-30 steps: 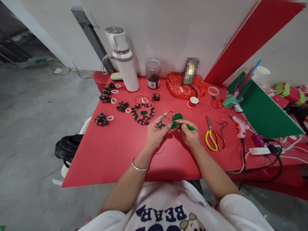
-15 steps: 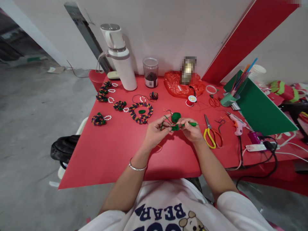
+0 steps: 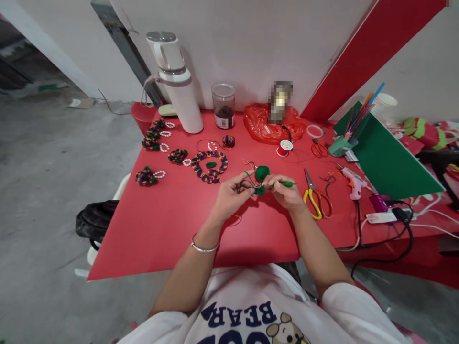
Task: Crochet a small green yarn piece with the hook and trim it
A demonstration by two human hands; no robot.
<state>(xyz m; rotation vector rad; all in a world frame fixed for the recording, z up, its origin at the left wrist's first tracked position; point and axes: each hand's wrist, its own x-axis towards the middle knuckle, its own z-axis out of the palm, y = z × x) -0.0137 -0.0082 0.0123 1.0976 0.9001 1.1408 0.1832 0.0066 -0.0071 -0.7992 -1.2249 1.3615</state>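
Between thumb and fingers, my left hand [image 3: 234, 195] pinches a small green crocheted piece [image 3: 259, 190], and green yarn runs over its fingers. My right hand [image 3: 285, 192] is closed around a crochet hook [image 3: 287, 184] with a green handle. The hook's tip reaches the green piece, though the stitch there is too small to make out. Just beyond my hands a ball of green yarn [image 3: 262, 173] rests on the red table [image 3: 161, 229]. A braided multicolour ring [image 3: 195, 169] lies to the left, with a small green piece [image 3: 211, 165] inside it.
Several multicolour yarn pieces with white bead loops [image 3: 146, 177] lie on the left. Yellow-and-red scissors [image 3: 313, 198] and a pink glue gun [image 3: 353, 184] are at right, near a power strip [image 3: 385, 217]. A white flask [image 3: 184, 102], a clear jar [image 3: 224, 107] and a red thread spool [image 3: 284, 149] stand behind.
The hands and the green piece stay almost in place, with only a slight shift of the hook and fingers. The whole view has moved a little.
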